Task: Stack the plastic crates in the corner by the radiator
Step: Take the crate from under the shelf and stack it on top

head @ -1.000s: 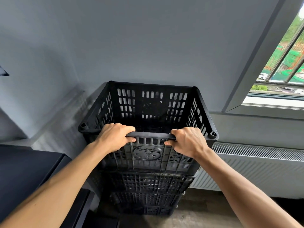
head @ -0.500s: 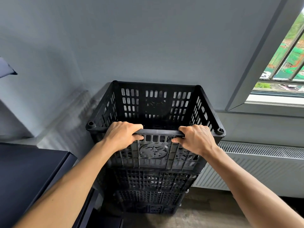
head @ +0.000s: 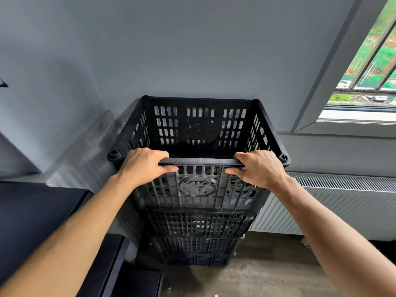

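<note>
In the head view, the top crate [head: 196, 189] sits on a stack of crates [head: 197, 229] in the far corner. The left grip [head: 145, 166] and the right grip [head: 259, 168] each curl round its near rim. A radiator [head: 342, 202] stands just right of the stack, a dark cabinet [head: 32, 221] left.

daylight from window [head: 364, 78] at right | soft shadows left | wide-angle edge bending | sharp focus

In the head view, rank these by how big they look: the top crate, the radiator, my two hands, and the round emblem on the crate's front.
1. top crate
2. radiator, partly hidden and cut off by the frame
3. left hand and right hand, alike; both grip the crate's near rim
4. round emblem
</note>
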A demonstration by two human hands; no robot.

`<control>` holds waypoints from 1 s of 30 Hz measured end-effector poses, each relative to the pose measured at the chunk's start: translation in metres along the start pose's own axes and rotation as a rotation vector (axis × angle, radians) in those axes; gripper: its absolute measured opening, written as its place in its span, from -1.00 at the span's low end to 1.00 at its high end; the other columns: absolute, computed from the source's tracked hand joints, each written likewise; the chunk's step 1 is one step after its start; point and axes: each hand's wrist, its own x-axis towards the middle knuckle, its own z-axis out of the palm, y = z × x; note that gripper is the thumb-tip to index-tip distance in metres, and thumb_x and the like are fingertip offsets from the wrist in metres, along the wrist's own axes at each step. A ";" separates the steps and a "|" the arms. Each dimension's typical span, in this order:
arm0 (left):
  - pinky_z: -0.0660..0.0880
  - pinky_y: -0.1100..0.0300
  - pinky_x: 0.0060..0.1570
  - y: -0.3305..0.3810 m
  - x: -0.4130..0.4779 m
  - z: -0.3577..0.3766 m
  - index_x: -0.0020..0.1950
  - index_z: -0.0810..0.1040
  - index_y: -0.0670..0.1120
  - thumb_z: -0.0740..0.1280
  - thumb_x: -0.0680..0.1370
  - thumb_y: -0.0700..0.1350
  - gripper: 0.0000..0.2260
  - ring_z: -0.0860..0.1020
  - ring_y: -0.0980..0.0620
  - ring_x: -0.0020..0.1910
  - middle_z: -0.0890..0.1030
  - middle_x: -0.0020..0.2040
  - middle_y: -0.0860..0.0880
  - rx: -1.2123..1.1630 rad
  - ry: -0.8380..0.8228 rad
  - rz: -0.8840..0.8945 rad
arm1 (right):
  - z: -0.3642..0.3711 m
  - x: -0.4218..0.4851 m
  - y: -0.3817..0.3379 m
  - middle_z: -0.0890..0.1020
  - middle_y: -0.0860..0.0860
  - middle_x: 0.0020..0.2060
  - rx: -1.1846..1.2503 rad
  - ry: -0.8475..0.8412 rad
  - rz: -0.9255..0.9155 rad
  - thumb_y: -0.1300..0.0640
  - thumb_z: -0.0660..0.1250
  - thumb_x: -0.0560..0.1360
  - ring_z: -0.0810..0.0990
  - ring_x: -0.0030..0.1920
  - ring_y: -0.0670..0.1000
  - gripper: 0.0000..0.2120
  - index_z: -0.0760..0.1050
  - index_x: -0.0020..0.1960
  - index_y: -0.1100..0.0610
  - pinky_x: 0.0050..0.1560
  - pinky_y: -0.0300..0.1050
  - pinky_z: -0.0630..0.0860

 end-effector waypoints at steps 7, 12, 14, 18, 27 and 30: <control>0.36 0.14 -0.23 0.004 -0.009 0.004 -0.14 0.57 0.08 0.19 0.41 0.48 -0.52 0.54 0.04 -0.33 0.53 -0.42 0.10 0.036 0.048 -0.083 | 0.000 -0.003 -0.003 0.41 -0.12 -0.55 0.011 -0.002 0.045 -0.45 0.16 0.45 0.47 -0.50 -0.01 -0.47 0.39 -0.29 0.01 -0.34 -0.13 0.49; 0.30 0.18 -0.25 0.011 -0.009 0.007 -0.07 0.61 0.10 0.25 0.42 0.44 -0.56 0.51 0.08 -0.30 0.61 -0.33 0.11 0.045 0.147 -0.081 | 0.001 -0.002 -0.003 0.43 -0.12 -0.56 -0.011 0.035 0.043 -0.44 0.16 0.45 0.47 -0.51 0.00 -0.49 0.39 -0.30 0.01 -0.35 -0.13 0.50; 0.29 0.18 -0.24 0.010 -0.011 0.011 -0.13 0.59 0.09 0.26 0.42 0.42 -0.58 0.50 0.10 -0.29 0.56 -0.34 0.14 0.058 0.192 -0.045 | 0.003 -0.003 -0.004 0.47 -0.10 -0.54 -0.017 0.048 0.041 -0.45 0.14 0.45 0.49 -0.50 0.01 -0.49 0.40 -0.29 0.00 -0.35 -0.13 0.50; 0.41 0.11 -0.14 0.006 -0.012 0.022 -0.14 0.57 0.11 0.25 0.42 0.43 -0.60 0.53 0.09 -0.23 0.57 -0.29 0.17 0.052 0.209 -0.035 | 0.003 -0.005 -0.005 0.50 -0.10 -0.53 -0.009 0.045 0.051 -0.45 0.13 0.44 0.54 -0.47 0.01 -0.49 0.41 -0.27 0.00 -0.32 -0.12 0.53; 0.40 0.11 -0.09 0.005 -0.012 0.022 -0.12 0.57 0.14 0.28 0.41 0.42 -0.62 0.53 0.10 -0.21 0.57 -0.27 0.18 0.006 0.208 -0.053 | 0.002 -0.005 -0.006 0.43 -0.10 -0.53 -0.009 0.029 0.051 -0.45 0.15 0.45 0.44 -0.48 0.01 -0.51 0.35 -0.28 -0.02 -0.36 -0.15 0.41; 0.38 0.13 -0.10 0.008 -0.006 0.019 -0.12 0.56 0.13 0.26 0.42 0.43 -0.61 0.53 0.12 -0.20 0.56 -0.26 0.18 0.013 0.186 -0.052 | 0.000 0.000 -0.001 0.41 -0.11 -0.54 -0.004 0.006 0.058 -0.45 0.16 0.44 0.45 -0.48 0.00 -0.49 0.37 -0.28 -0.01 -0.35 -0.15 0.41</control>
